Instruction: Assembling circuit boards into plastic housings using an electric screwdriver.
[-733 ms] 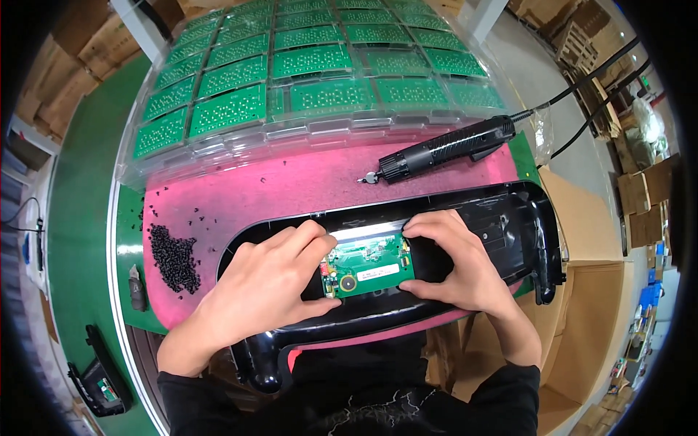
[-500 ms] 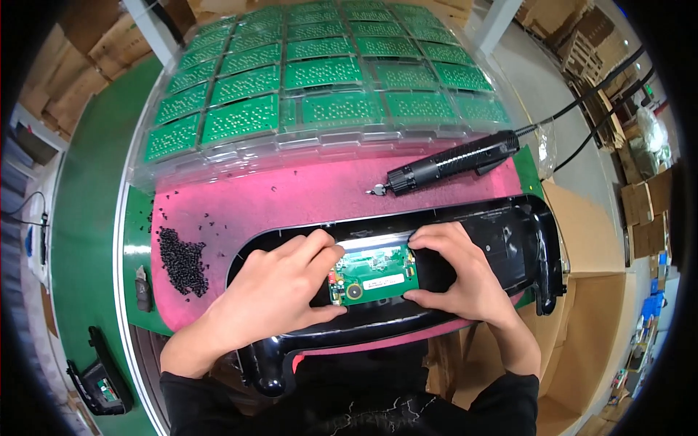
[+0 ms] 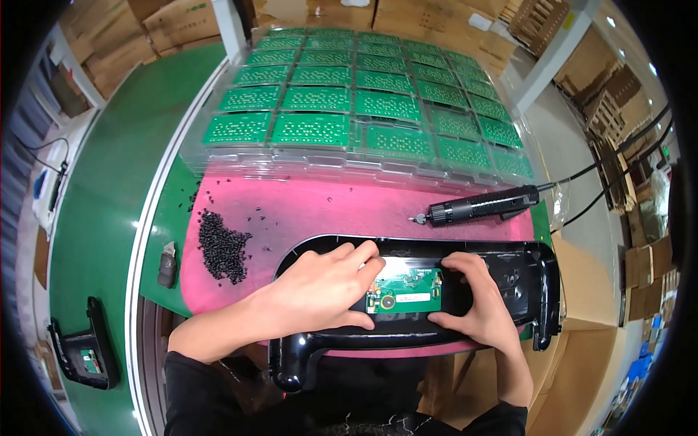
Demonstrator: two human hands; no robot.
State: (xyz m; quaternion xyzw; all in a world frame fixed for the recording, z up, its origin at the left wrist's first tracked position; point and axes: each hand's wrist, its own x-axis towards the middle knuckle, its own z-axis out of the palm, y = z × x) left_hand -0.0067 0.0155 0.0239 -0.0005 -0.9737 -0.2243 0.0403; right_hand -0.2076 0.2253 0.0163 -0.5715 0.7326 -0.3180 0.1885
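Note:
A green circuit board (image 3: 404, 280) with a white label and a small round part lies within the long black plastic housing (image 3: 465, 340), whose hollow side faces up. My left hand (image 3: 327, 285) is closed at the board's left edge, fingers at the upper corner and thumb at the lower one. On the opposite edge my right hand (image 3: 486, 299) grips the same way, thumb below and fingers above. Whether the board rests fully on the housing floor, I cannot tell.
Beyond the pink mat (image 3: 305, 211) stand stacked clear trays of green boards (image 3: 311, 129). An electric screwdriver (image 3: 480, 206) lies behind the housing. Small black screws (image 3: 222, 248) are heaped at left. Another black housing (image 3: 86, 349) sits far left; an open cardboard box (image 3: 574, 349) is at right.
The whole view has shifted, so the scene sits lower and further right. Both hands stay at the board's edges, and the board now looks more level in the housing.

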